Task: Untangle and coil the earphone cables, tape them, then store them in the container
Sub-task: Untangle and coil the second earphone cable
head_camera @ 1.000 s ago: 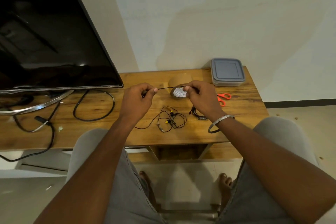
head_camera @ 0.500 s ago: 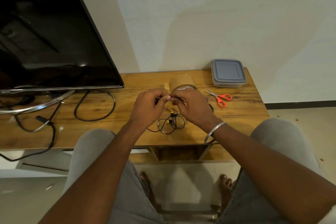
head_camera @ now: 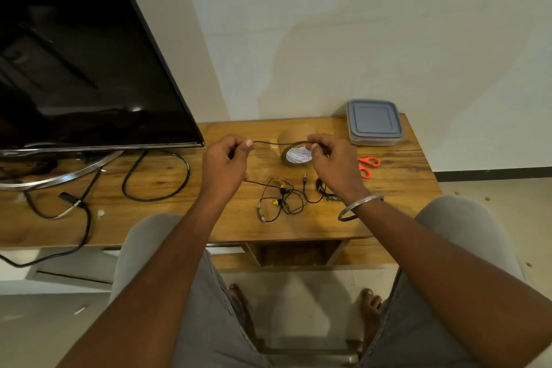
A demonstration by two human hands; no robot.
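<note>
- The left hand [head_camera: 225,167] and the right hand [head_camera: 333,167] each pinch a dark earphone cable [head_camera: 276,143] between thumb and forefinger. They hold a short span of it taut above the table [head_camera: 239,227].
- More earphone wire lies in a loose tangle [head_camera: 280,200] on the wood at six o'clock from that span (yellow bits show among the loops). I cannot tell whether the held strand runs down into it.
- The step looks like straightening the strand before coiling. It probably goes best with light tension, sliding one pinch along the wire rather than tugging, so that knots loosen instead of tightening.
- The tape roll [head_camera: 294,155] stands just behind the span at twelve o'clock, and the scissors [head_camera: 369,164] lie at three o'clock of the right hand.
- The container [head_camera: 375,123] sits at one o'clock near the far corner. Its lid is on, so it needs opening before anything is stored.
</note>
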